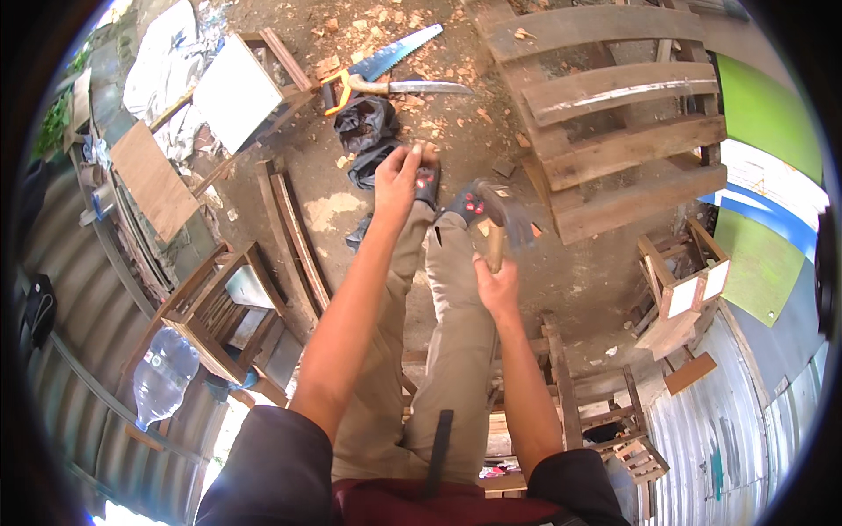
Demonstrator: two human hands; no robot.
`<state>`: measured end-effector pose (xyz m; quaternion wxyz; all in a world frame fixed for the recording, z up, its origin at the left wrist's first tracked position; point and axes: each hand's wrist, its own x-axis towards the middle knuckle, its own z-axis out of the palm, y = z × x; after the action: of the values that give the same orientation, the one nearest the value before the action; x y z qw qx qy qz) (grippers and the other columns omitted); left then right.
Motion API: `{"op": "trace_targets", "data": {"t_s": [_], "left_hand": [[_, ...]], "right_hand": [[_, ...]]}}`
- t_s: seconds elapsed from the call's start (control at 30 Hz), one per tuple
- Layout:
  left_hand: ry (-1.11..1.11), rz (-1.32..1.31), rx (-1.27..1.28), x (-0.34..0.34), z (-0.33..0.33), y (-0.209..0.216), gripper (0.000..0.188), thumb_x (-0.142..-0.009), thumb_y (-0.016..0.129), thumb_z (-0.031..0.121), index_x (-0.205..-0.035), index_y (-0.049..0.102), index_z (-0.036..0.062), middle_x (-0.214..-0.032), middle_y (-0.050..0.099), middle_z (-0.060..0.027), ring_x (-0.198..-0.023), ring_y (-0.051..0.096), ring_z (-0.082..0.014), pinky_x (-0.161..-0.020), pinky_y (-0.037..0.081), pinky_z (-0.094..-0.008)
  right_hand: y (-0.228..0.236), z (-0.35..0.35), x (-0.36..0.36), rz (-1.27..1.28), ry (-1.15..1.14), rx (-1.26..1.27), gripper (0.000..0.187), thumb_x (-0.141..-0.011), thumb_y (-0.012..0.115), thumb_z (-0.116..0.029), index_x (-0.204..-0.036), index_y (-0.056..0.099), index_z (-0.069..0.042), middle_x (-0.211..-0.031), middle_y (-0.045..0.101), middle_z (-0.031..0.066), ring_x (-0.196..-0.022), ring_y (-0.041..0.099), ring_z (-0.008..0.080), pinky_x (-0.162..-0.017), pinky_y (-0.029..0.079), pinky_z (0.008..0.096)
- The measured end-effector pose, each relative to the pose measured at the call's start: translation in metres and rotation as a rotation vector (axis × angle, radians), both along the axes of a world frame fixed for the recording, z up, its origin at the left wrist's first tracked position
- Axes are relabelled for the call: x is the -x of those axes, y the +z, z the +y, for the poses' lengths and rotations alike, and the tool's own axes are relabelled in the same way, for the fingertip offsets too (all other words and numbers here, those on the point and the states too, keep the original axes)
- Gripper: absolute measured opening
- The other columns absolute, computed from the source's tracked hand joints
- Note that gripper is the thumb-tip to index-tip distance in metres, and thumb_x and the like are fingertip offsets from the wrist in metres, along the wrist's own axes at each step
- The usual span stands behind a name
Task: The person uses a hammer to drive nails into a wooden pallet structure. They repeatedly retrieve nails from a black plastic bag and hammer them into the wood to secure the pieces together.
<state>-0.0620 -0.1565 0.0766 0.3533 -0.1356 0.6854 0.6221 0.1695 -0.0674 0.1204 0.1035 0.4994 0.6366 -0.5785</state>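
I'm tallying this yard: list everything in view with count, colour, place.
Handled tool: 1, brown handle, centre
Handsaw: 1, blue-orange, top centre
Curved knife: 1, silver, beside handsaw
Crumpled plastic: several, black, below handsaw
Wood chips: many, tan, ground
Pallet: 1, brown, upper right
Panel: 1, white, upper left
Sheeting: count unclear, green, right
Bottle: 1, clear, left
Wooden frames: several, brown, both sides
Corrugated metal: several, grey, both sides
Shoes: 2, dark, centre
Left hand: 1, bare, centre; contents unclear
Right hand: 1, bare, centre

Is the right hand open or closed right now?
Closed: the right hand is wrapped around the wooden handle of a motion-blurred tool.
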Motion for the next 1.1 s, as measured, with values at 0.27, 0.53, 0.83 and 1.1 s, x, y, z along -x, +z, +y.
{"op": "trace_targets", "data": {"t_s": [0.27, 0.53, 0.83, 1.1], "left_hand": [[-0.552, 0.243, 0.651, 0.035, -0.149, -0.116, 0.028, -0.097, 0.066, 0.028, -0.097, 0.069, -0.0007, -0.089, 0.074, -0.0167, -0.084, 0.072, -0.0282, -0.078, 0.054, -0.0397], [-0.609, 0.308, 1.097, 0.085, -0.158, -0.273, 0.025, -0.095, 0.057, 0.019, -0.113, 0.068, 0.0052, -0.114, 0.070, -0.0214, -0.104, 0.069, -0.0419, -0.088, 0.056, -0.0485], [-0.656, 0.560, 1.157, 0.099, -0.168, -0.356, 0.029, -0.093, 0.058, 0.018, -0.119, 0.070, 0.0132, -0.123, 0.069, -0.0143, -0.106, 0.070, -0.0372, -0.088, 0.057, -0.0483], [-0.507, 0.367, 1.142, 0.102, -0.177, -0.345, 0.021, -0.092, 0.069, 0.025, -0.106, 0.075, 0.0109, -0.107, 0.074, -0.0179, -0.100, 0.071, -0.0388, -0.086, 0.056, -0.0494]], "right_hand": [[-0.106, -0.082, 0.015, -0.229, -0.094, 0.310, 0.030, -0.096, 0.068, -0.026, -0.077, 0.053, -0.008, -0.057, 0.048, -0.0015, -0.045, 0.048, 0.0106, -0.041, 0.037, 0.0303], [-0.139, -0.109, 0.125, -0.338, -0.460, 0.785, 0.025, -0.090, 0.067, -0.019, -0.075, 0.050, -0.008, -0.058, 0.047, 0.0000, -0.042, 0.044, 0.0111, -0.039, 0.037, 0.0304], [-0.111, -0.132, 0.190, -0.344, -0.687, 0.900, 0.026, -0.092, 0.066, -0.021, -0.079, 0.047, -0.010, -0.062, 0.041, -0.0035, -0.045, 0.038, 0.0080, -0.042, 0.032, 0.0280], [-0.096, -0.115, 0.200, -0.287, -0.512, 0.838, 0.024, -0.093, 0.063, -0.020, -0.079, 0.046, -0.011, -0.062, 0.041, -0.0030, -0.046, 0.039, 0.0078, -0.042, 0.033, 0.0281]]}}
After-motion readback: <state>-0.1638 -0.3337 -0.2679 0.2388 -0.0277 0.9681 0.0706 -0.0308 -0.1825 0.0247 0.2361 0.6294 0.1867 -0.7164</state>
